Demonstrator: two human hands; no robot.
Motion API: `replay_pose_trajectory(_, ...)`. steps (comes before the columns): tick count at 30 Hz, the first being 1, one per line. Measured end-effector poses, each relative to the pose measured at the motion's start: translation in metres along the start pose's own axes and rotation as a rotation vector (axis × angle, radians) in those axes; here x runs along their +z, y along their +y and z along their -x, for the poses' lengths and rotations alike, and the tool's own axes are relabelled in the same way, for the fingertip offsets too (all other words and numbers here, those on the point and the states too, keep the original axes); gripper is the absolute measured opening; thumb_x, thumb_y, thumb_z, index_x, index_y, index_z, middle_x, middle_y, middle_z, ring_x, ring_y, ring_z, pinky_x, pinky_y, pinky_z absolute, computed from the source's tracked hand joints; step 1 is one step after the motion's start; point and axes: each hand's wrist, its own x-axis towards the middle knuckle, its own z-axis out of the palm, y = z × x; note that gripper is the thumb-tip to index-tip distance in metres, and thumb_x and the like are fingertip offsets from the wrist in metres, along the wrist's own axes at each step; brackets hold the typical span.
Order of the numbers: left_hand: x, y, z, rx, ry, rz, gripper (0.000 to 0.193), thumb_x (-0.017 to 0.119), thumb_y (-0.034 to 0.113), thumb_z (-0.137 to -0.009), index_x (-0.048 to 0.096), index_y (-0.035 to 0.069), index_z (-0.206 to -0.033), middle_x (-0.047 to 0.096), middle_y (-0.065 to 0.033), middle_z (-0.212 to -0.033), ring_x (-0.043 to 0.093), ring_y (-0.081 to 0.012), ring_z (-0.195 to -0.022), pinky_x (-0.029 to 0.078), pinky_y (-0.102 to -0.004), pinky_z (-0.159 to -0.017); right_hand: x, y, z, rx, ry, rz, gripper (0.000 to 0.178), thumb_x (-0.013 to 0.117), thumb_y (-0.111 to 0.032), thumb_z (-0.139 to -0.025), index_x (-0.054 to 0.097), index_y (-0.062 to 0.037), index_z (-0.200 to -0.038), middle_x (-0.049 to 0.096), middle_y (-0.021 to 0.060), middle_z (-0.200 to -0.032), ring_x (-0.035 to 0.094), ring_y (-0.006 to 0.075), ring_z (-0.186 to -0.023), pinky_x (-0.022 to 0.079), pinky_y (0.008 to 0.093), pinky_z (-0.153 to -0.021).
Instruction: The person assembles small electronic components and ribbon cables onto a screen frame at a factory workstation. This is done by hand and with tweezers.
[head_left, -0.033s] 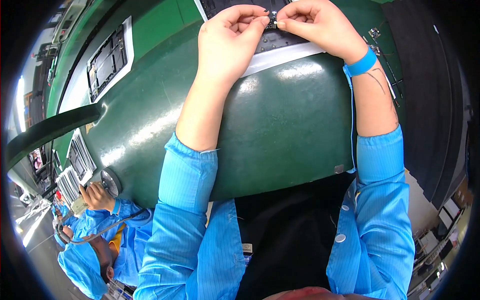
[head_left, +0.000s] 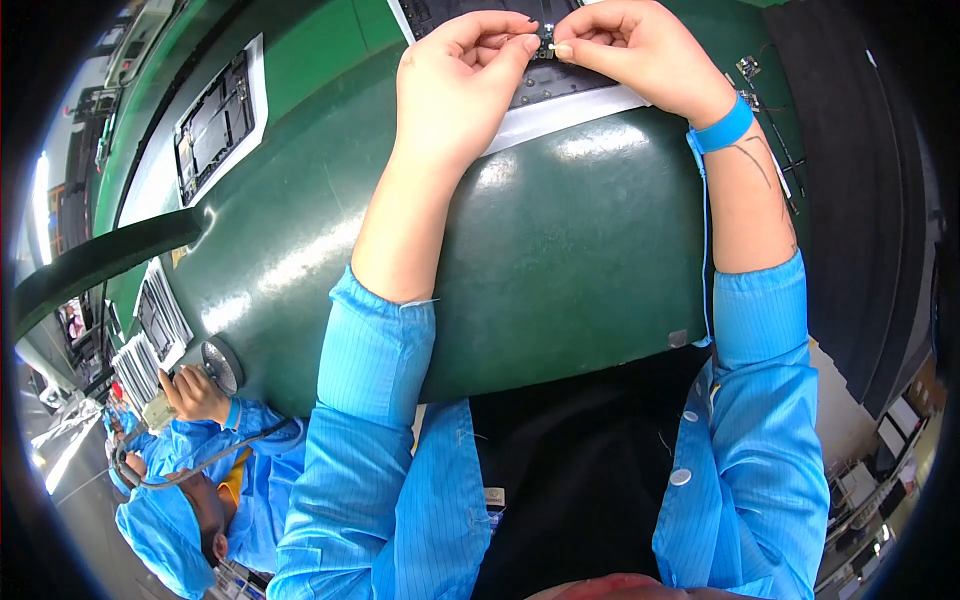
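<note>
At the top of the view, my left hand [head_left: 455,85] and my right hand [head_left: 650,55] face each other over a black flat panel [head_left: 570,82], a casing-like part. Thumb and forefinger are pinched on both hands, their tips a small gap apart. A tiny dark circuit part [head_left: 545,42] with bright spots shows in that gap. By the right thumb tip is a tiny pale piece [head_left: 552,46], too small to name. What the left fingertips hold is hidden. Under the panel lies a white sheet [head_left: 570,115].
The green table [head_left: 560,260] bears another black panel [head_left: 215,125] on white at the left. Small circuit boards with wires [head_left: 748,68] lie beyond my right forearm. A cord [head_left: 706,250] hangs from my blue wristband [head_left: 725,125]. A co-worker [head_left: 215,490] works at the lower left.
</note>
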Motion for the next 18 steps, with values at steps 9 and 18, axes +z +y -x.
replay_pose_trajectory(9,0.001,-0.017,-0.001,0.086,-0.091,0.095,0.016,0.073,0.009,-0.092,0.078,0.001,-0.106,0.078,-0.0054,-0.089,0.073,-0.0095,-0.079,0.058,-0.0242,-0.075,-0.009,-0.002,0.004,0.016,-0.086,-0.057,0.014,0.074,-0.007,-0.094,0.076,0.0014,-0.105,0.076,0.0045,-0.095,0.067,0.0096,-0.088,0.054,0.0253,-0.082)
replay_pose_trajectory(18,-0.001,-0.016,0.0,0.089,-0.108,0.097,0.015,0.071,0.007,-0.093,0.078,0.001,-0.105,0.077,-0.0052,-0.089,0.073,-0.0099,-0.08,0.059,-0.0246,-0.076,-0.006,-0.008,0.004,0.003,-0.063,0.076,0.014,0.074,-0.008,-0.093,0.077,0.0009,-0.103,0.076,0.0052,-0.092,0.067,0.0091,-0.085,0.054,0.025,-0.08)
